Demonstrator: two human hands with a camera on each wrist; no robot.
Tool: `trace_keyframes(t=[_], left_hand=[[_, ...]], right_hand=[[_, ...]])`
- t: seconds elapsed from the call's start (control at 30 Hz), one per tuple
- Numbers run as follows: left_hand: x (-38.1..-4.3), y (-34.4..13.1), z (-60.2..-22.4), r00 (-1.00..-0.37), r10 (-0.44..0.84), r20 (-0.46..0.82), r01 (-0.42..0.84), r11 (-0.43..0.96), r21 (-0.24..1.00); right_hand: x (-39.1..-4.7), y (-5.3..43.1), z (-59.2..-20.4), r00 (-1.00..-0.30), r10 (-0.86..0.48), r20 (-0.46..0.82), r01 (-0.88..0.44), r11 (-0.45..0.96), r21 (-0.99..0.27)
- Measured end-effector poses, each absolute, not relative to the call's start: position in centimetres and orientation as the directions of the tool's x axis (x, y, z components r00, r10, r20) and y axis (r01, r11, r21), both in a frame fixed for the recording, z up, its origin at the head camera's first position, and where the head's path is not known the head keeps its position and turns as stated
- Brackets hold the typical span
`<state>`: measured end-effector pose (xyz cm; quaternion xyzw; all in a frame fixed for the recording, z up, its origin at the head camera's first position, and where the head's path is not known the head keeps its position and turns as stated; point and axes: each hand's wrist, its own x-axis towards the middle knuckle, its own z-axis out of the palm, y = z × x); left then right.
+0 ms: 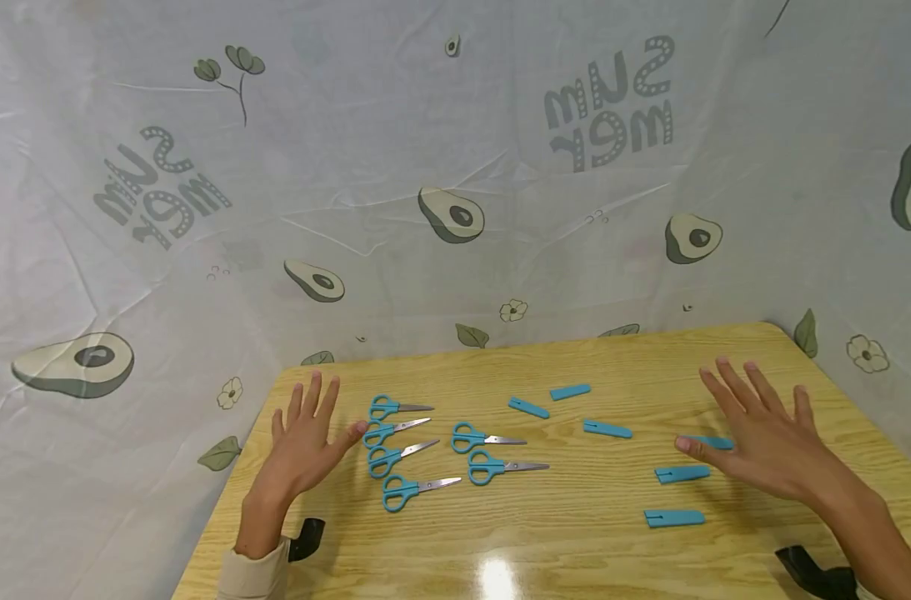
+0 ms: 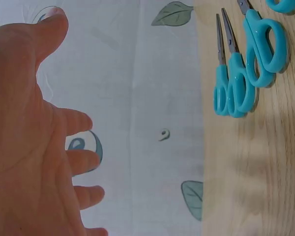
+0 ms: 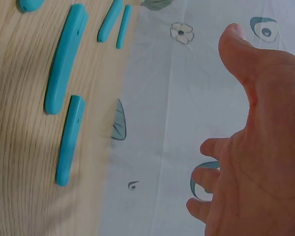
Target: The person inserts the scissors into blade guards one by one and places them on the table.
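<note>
My left hand [image 1: 305,450] is held up over the left part of the table, fingers spread and holding nothing. Beside its thumb, a column of several scissors [image 1: 417,486] with light blue handles lies with blades pointing right. Two more scissors [image 1: 500,465] lie just right of that column. Empty too, my right hand [image 1: 770,442] hovers at the right with fingers spread. It partly covers one blue blade cover [image 1: 713,442]; two others, including the front cover [image 1: 674,518], lie nearby. Three further covers, among them a slanted cover [image 1: 528,407], are scattered toward the back middle.
The wooden table [image 1: 545,542] ends at the back against a pale hanging cloth [image 1: 380,125] printed with avocados, leaves and lettering. The same cloth runs along both sides. Black straps or mounts [image 1: 306,540] show near both wrists.
</note>
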<state>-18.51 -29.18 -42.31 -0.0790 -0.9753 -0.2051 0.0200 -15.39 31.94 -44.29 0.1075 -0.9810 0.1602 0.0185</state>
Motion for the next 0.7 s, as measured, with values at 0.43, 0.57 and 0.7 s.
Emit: trace_keyframes(t=[0.43,0.57,0.7], left_hand=[[-18.7,-28.3,-43.5,-0.958,0.265,0.111,0.287,0.878,0.384],[-18.5,-28.4,-43.9,-0.954,0.273,0.125,0.3,0.874,0.381],[-18.3,-28.6,-44.4,-0.949,0.286,0.132,0.315,0.874,0.371]], right_hand=[[-14.6,31.4,-46.1,-0.952,-0.281,0.121,-0.306,0.883,-0.357],[-14.4,31.2,-46.6,-0.939,-0.305,0.16,-0.343,0.87,-0.353],[-14.3,30.8,-47.1,-0.931,-0.325,0.166,-0.364,0.856,-0.367]])
